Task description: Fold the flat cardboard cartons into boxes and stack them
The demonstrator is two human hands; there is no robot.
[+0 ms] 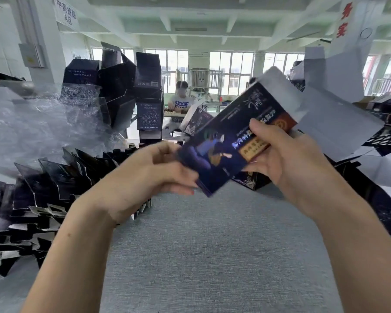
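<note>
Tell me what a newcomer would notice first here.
A dark printed carton, held mid-air at centre between the left hand and right hand, above the grey table. Left of it lies a heap of flat cartons; behind that rises a stack of folded boxes.

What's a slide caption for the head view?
Left hand and right hand grip a printed carton over the grey table.
</note>
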